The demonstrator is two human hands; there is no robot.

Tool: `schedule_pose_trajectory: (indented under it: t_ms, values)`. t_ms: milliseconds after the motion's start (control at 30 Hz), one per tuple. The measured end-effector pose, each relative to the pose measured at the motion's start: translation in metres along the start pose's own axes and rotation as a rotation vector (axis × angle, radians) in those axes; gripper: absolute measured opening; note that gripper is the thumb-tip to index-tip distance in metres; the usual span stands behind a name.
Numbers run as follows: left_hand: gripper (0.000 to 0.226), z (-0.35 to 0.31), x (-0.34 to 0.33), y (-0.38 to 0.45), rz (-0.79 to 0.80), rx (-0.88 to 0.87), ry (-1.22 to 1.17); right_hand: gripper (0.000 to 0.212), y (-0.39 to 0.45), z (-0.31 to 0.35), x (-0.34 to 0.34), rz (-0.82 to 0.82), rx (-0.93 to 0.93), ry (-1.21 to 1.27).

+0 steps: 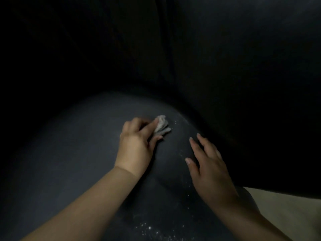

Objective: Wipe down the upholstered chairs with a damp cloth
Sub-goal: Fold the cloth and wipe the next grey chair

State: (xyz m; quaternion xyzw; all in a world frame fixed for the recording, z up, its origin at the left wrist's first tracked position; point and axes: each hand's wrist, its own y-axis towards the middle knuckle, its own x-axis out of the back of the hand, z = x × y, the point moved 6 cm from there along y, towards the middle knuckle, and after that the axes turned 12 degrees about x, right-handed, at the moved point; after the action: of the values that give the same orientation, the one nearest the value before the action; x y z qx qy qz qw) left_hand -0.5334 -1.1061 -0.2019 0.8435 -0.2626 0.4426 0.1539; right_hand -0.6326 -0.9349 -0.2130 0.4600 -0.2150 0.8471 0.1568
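At the bottom centre of the frame, white specks (147,228) lie scattered on the dark seat cushion (73,153), and more trail up toward mid-frame, so the wiping step looks to be under way with this cushion unfinished. To the right of centre, the right hand (208,171) lies flat on the cushion with fingers straight, holding nothing. Just left of centre, the left hand (137,143) pinches a small, crumpled pale cloth (162,126) against the cushion. The next move likely calls for sweeping the cloth toward the near specks with steady pressure. Beyond, the chair back (243,58) fills the upper frame, almost black, its detail too dim to read.
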Motion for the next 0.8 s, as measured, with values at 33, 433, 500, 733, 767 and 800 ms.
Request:
schedule_pose_trajectory:
  t_ms: [33,433,500,733,767,800]
  values:
    - [0.03,0.003,0.002,0.005,0.001,0.016,-0.008,0.057,-0.001,-0.001,-0.001,0.009,0.008,-0.003]
    - [0.029,-0.023,-0.02,0.026,0.07,-0.064,-0.012,0.056,-0.01,-0.007,-0.004,-0.016,0.072,-0.045]
    - [0.026,-0.008,-0.02,0.054,-0.006,0.093,0.001,0.054,-0.011,-0.011,-0.006,0.001,0.077,-0.038]
    - [0.041,-0.061,-0.061,0.032,0.187,-0.103,-0.044,0.05,-0.014,-0.015,-0.005,-0.073,0.077,0.015]
    - [0.046,-0.058,-0.053,0.027,0.207,-0.145,-0.053,0.05,-0.015,-0.015,-0.004,-0.078,0.081,0.014]
    - [0.046,-0.051,-0.047,0.03,0.196,-0.171,-0.043,0.05,-0.016,-0.016,-0.003,-0.083,0.089,0.012]
